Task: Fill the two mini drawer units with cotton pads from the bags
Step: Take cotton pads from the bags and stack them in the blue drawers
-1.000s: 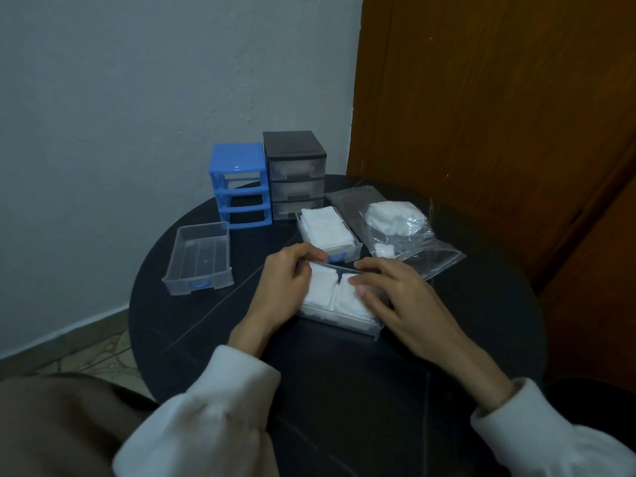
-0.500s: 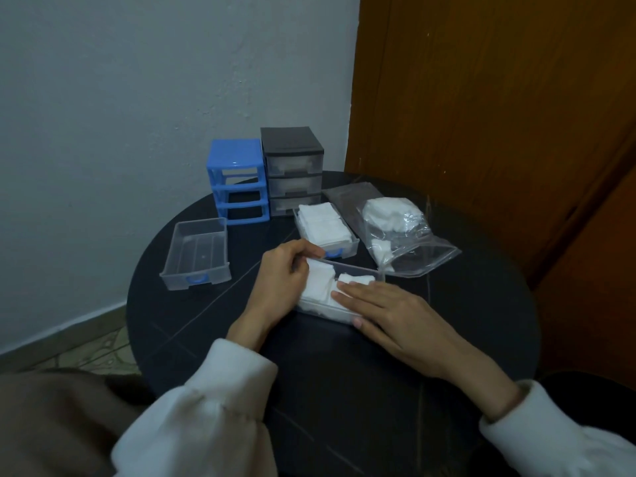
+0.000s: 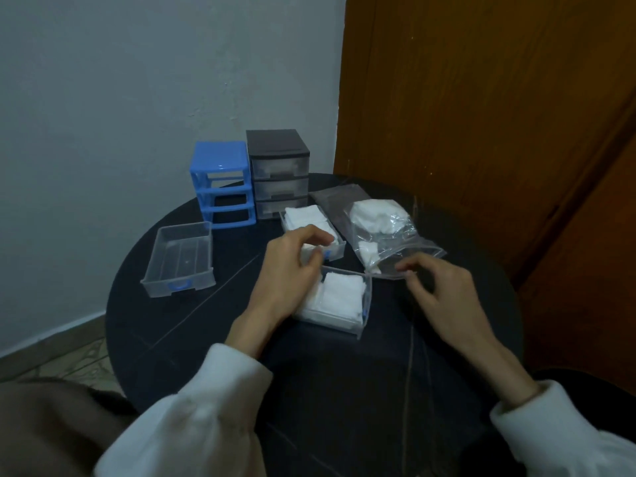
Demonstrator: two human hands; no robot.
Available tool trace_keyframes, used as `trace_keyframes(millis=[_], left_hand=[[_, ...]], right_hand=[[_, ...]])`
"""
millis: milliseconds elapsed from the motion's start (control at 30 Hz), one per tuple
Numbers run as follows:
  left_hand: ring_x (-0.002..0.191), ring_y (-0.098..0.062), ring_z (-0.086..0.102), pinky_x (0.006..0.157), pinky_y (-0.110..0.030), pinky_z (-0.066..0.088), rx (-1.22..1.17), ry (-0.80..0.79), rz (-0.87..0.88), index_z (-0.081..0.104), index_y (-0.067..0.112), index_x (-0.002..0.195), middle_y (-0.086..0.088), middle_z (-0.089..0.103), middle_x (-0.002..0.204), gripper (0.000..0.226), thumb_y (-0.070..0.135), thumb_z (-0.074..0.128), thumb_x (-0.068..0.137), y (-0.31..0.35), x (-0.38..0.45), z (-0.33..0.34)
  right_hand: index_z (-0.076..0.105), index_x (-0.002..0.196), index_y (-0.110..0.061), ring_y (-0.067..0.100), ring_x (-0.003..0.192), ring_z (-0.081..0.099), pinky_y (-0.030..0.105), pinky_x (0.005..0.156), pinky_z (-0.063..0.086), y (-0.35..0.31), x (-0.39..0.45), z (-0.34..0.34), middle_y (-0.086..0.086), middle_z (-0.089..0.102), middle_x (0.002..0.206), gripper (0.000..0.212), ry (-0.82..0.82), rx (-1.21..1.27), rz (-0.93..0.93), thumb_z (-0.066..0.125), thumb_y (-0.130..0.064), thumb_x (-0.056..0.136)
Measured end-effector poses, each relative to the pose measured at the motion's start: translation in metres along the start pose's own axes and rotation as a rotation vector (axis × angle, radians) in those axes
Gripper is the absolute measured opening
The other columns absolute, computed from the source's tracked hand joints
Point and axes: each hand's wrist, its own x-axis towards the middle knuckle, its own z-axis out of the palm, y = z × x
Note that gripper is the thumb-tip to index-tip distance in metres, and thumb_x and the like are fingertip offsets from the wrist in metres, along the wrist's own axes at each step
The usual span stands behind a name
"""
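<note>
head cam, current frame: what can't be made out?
- Left hand: fingertips blurred, so whether it pinches a pad is unclear.
- Near drawer: its left part is hidden by that hand.
- Grey unit: frosted drawer fronts hide the contents.
- Bag: crumpled, glaring plastic hides how many pads remain.
- Right hand: motion blur; contact with the bag's mouth can't be settled.

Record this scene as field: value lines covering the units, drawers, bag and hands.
blue unit: all slots empty
black unit: three drawers in
empty drawer: left on table
near drawer: holds pads
far drawer: holds pads
bag: pads inside
left hand: at near drawer
right hand: near bag mouth
</note>
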Motion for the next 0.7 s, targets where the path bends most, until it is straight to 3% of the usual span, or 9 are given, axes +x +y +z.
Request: trace_keyframes(millis=[100,200,333,500,700], left_hand=[[0.096,0.0,0.057,0.079,-0.004,0.039,0.075,-0.134,0.045,0.063,0.02,0.111,0.006,0.064,0.11,0.022,0.017,0.061,0.089,0.021,0.011,0.02],[0.104,-0.015,0.058,0.09,-0.027,0.047,0.204,-0.219,0.059,0.058,0.014,0.118,-0.004,0.063,0.117,0.038,0.021,0.068,0.082,0.031,0.025,0.042],[0.097,-0.028,0.061,0.084,-0.041,0.051,0.279,-0.288,0.017,0.057,0.01,0.114,-0.015,0.064,0.108,0.034,0.012,0.065,0.081,0.031,0.032,0.057],[0.09,-0.022,0.061,0.078,-0.03,0.049,0.211,-0.263,0.021,0.06,0.01,0.111,-0.012,0.064,0.097,0.028,0.002,0.053,0.085,0.027,0.033,0.059],[0.085,-0.013,0.059,0.072,-0.017,0.041,0.123,-0.261,-0.01,0.059,0.012,0.113,-0.001,0.059,0.09,0.023,0.007,0.055,0.091,0.023,0.035,0.061]], right_hand=[[0.064,0.11,-0.02,0.001,0.092,0.056,0.002,0.081,0.037,0.007,0.004,0.003,-0.005,0.065,0.107,0.025,-0.085,-0.055,0.055,0.058,-0.009,0.088],[0.059,0.118,-0.023,0.008,0.098,0.059,0.025,0.087,0.048,0.004,0.008,0.008,-0.004,0.065,0.111,0.033,-0.162,-0.038,0.058,0.057,-0.011,0.089],[0.052,0.12,-0.025,0.016,0.097,0.06,0.04,0.082,0.05,0.005,0.011,0.012,-0.002,0.064,0.109,0.035,-0.239,-0.098,0.035,0.055,-0.012,0.088],[0.043,0.133,-0.032,0.011,0.102,0.057,0.035,0.087,0.049,0.01,0.016,0.016,-0.003,0.061,0.115,0.05,-0.284,-0.032,0.049,0.055,-0.011,0.088],[0.064,0.114,-0.029,0.0,0.088,0.061,0.025,0.081,0.051,0.015,0.021,0.021,-0.01,0.068,0.101,0.028,-0.198,-0.03,0.047,0.062,-0.021,0.087]])
